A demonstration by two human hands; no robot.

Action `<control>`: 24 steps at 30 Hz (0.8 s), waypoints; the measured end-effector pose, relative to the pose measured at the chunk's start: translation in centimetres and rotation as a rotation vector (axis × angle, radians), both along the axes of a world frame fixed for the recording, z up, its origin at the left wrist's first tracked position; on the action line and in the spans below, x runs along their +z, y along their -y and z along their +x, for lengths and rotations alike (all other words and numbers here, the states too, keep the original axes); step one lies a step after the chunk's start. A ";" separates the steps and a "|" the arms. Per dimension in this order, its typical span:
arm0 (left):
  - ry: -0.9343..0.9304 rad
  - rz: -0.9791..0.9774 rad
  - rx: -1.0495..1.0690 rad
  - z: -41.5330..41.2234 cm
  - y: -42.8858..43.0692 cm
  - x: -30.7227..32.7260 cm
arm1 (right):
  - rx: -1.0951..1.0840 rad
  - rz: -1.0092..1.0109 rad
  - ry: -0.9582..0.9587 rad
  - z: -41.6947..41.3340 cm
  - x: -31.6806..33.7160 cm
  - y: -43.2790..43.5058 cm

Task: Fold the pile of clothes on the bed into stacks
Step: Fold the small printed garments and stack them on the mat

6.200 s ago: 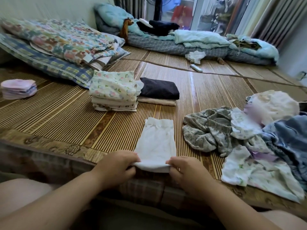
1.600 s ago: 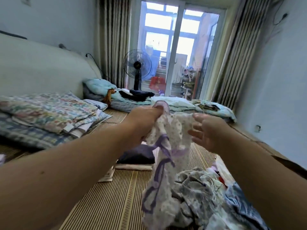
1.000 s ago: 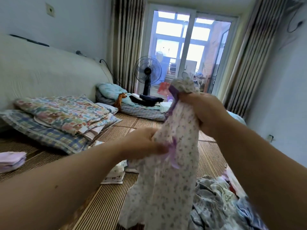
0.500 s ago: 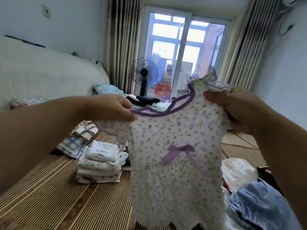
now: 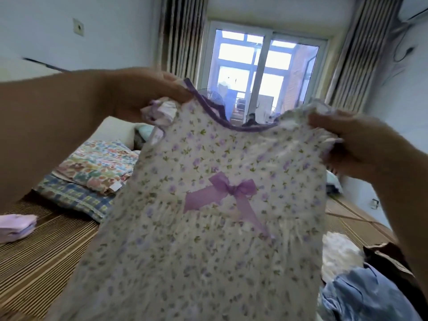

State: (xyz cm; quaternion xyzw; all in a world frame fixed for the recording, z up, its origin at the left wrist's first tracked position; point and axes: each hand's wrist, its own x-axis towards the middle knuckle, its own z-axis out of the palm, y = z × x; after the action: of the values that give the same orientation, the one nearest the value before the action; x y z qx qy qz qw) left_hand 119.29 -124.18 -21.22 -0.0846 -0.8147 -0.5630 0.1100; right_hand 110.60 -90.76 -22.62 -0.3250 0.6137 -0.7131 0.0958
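two hands, left, right, pinching floral dress shoulders

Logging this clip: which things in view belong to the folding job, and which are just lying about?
Job:
- dress, held up at the shoulders by left hand and right hand
- pink folded stack
- unfolded blue garment
- white garment

Lying about:
- floral quilt
- checked bedding
- curtains
- window

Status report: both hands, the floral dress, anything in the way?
Left hand grips one shoulder of floral dress, right hand the other. Dress held up, spread, not yet folded. It hides much of the mat below.
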 end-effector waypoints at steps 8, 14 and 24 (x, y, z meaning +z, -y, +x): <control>0.330 -0.397 0.318 -8.7 1.1 -10.1 | -0.334 0.412 0.187 -10.5 -13.0 4.9; 0.366 -0.739 0.504 -14.5 1.0 -20.3 | -0.525 0.537 0.111 -15.2 -21.6 6.8; 0.152 -0.551 0.292 -7.8 0.4 -31.2 | -0.330 0.626 -0.081 -9.5 -30.6 1.0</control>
State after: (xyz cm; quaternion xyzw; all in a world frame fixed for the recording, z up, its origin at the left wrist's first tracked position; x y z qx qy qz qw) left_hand 111.47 -124.54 -52.43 0.0486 -0.9459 -0.3044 0.1015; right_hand 101.06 -91.77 -53.19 -0.2042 0.8500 -0.4831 0.0497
